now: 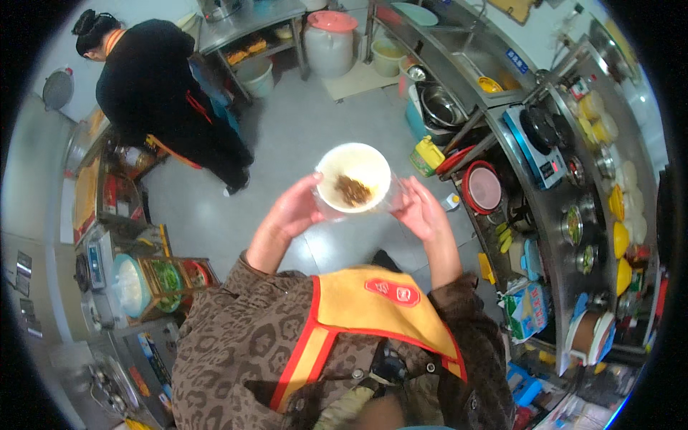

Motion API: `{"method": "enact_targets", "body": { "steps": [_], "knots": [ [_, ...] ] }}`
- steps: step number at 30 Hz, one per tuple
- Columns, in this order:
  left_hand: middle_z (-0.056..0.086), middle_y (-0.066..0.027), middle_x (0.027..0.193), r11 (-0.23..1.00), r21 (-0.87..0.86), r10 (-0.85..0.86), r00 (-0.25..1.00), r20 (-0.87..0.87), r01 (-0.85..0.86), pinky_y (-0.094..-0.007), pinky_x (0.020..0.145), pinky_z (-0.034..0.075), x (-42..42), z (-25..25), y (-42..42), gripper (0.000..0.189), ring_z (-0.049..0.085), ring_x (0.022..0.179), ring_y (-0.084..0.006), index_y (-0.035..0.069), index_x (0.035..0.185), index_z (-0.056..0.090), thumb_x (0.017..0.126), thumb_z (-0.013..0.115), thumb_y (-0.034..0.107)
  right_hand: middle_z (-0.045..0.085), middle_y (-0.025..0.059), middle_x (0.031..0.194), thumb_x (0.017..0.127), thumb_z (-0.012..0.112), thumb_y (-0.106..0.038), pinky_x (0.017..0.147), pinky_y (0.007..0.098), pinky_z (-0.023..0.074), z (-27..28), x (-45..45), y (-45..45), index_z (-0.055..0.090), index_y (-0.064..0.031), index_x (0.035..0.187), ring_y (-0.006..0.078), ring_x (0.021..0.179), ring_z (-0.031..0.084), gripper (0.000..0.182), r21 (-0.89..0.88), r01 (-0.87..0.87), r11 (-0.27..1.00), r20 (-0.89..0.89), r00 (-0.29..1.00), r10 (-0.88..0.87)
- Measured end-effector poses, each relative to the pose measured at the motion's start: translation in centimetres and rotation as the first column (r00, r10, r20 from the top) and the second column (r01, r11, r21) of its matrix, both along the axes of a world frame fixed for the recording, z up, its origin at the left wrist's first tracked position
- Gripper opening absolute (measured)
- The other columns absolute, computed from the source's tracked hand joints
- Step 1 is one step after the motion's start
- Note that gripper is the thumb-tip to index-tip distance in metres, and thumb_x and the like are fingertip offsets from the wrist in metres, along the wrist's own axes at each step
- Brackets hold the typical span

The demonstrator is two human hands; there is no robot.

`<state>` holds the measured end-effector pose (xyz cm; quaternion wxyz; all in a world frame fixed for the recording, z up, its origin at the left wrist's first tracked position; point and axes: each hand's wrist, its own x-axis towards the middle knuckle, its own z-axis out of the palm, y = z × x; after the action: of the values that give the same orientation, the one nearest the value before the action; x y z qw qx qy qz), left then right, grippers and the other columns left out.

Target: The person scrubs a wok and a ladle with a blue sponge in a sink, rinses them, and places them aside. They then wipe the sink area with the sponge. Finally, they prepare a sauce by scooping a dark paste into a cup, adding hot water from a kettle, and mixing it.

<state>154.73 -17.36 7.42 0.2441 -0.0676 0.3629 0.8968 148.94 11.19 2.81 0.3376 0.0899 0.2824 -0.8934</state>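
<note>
A white round tub [353,156] is held up in front of me over the grey floor, its open top towards the camera. Some brown, shredded-looking food [353,191] lies at the bottom of its inside. My left hand [301,207] grips the tub's left side, with the thumb at the rim. On the other side, my right hand [419,207] holds clear plastic film or a bag [395,194] that surrounds the tub. Whether its fingers also touch the tub wall cannot be told.
A person in black [156,80] bends over the left counter [86,188]. Along the right runs a steel counter [543,215] with a blue-sided scale [532,145] and bowls. A yellow jug [427,156] and a lidded grey barrel [329,51] stand on the floor.
</note>
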Motion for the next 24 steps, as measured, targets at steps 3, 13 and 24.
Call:
{"method": "enact_targets", "body": {
  "steps": [3,13,24],
  "knots": [
    [0.058,-0.0169,0.126,0.974,-0.003,0.226,0.972,0.06,-0.226,-0.0461,0.089,0.056,-2.4,1.2,1.1,0.054,0.062,0.11,-0.0291,0.003,0.135,0.044,0.094,0.056,0.036,0.057,0.0006,0.08,0.095,0.059,-0.022,0.076,0.033,0.0495,0.4,-6.8,-0.5,0.056,-0.0066,0.113,0.014,0.076,0.058,0.024,0.014,-0.186,0.982,-0.099,0.977,0.186],
    [0.053,-0.0172,0.133,0.83,-0.053,0.558,0.824,0.1,-0.555,-0.0483,0.095,0.053,-13.9,-0.3,-2.4,0.057,0.057,0.117,-0.0311,0.002,0.138,0.041,0.093,0.056,0.034,0.063,0.003,0.098,0.095,0.058,-0.02,0.077,0.0308,0.0491,-2.6,-27.3,-9.9,0.055,-0.0059,0.119,0.0143,0.085,0.06,0.028,0.13,-0.445,0.886,-0.107,0.882,0.459],
    [0.052,-0.0073,0.134,0.704,-0.142,0.694,0.716,-0.073,-0.696,-0.0389,0.095,0.049,-37.8,-1.5,-11.1,0.055,0.053,0.12,-0.021,0.012,0.142,0.039,0.094,0.058,0.029,0.056,0.011,0.128,0.098,0.053,-0.043,0.094,0.048,0.0466,-0.1,-50.0,-22.0,0.036,-0.0115,0.14,0.0249,0.117,0.056,0.056,0.127,-0.591,0.797,-0.127,0.787,0.604]
  ]
}}
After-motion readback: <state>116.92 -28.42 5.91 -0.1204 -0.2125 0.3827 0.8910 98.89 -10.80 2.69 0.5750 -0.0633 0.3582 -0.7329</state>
